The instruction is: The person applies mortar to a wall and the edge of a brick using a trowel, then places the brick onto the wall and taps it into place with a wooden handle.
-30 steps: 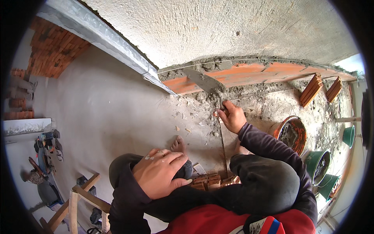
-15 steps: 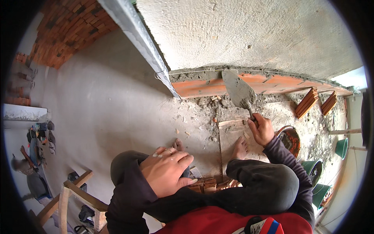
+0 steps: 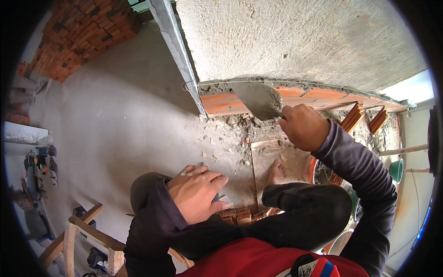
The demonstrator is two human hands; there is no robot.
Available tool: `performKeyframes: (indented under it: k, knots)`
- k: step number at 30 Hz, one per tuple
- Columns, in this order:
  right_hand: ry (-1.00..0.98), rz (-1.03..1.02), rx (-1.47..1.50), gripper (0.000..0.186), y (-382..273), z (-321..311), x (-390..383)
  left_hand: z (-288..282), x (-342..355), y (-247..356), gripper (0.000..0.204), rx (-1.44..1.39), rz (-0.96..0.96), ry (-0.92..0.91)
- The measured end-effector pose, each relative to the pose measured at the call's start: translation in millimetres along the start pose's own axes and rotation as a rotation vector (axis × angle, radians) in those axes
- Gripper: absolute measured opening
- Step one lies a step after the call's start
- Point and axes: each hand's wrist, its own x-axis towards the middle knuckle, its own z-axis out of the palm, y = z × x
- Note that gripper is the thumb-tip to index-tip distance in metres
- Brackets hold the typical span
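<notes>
My right hand (image 3: 304, 127) is closed around the handle of a pointed trowel (image 3: 259, 99). Its mortar-smeared blade overlaps the mortar bed along the top of a low course of orange bricks (image 3: 221, 104); whether the blade touches is hard to tell. A thin white string (image 3: 318, 86) runs along that course, at the foot of a rough plastered wall (image 3: 295, 41). To the left of the bricks, a metal post (image 3: 177, 53) stands at a slant. My left hand (image 3: 196, 191) lies over my left knee, fingers stretched, holding nothing, with pale smears on it.
Bricks in two small stacks (image 3: 353, 117) stand by the course's right part. A mortar tub (image 3: 325, 173) is partly hidden by my right arm; a green bucket (image 3: 395, 171) is farther right. Bricks (image 3: 242, 216) lie between my legs. A wooden frame (image 3: 94, 233) stands lower left, a large brick pile (image 3: 85, 37) far left.
My right hand has moved up toward the brick course, carrying the trowel left along the mortar, and its back now faces up. My left hand stays on the knee. The view has shifted slightly.
</notes>
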Motion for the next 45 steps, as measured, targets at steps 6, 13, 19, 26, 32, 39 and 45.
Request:
performKeyframes:
  k: [6,13,19,26,32,39,45]
  knots:
    - [-0.025,0.191,0.167,0.024,11,-20,-15,0,-4,1,0.055,0.022,0.01,0.045]
    - [-0.102,0.318,0.228,0.028,29,-30,-22,1,-4,1,0.056,0.01,0.014,0.06]
    - [-0.107,0.334,0.208,0.027,43,-25,-30,2,-2,-1,0.056,-0.004,0.02,0.052]
    - [-0.064,0.381,0.293,0.027,60,-17,-44,1,-1,-2,0.058,-0.027,0.008,0.059]
    - [-0.001,0.37,0.301,0.025,68,-13,-66,0,2,-1,0.06,-0.013,0.018,0.077]
    - [0.225,0.449,0.553,0.019,53,82,-88,-1,8,0,0.06,-0.037,0.058,0.089]
    - [0.47,0.593,0.76,0.023,34,181,-67,-3,14,3,0.058,0.022,-0.038,0.054]
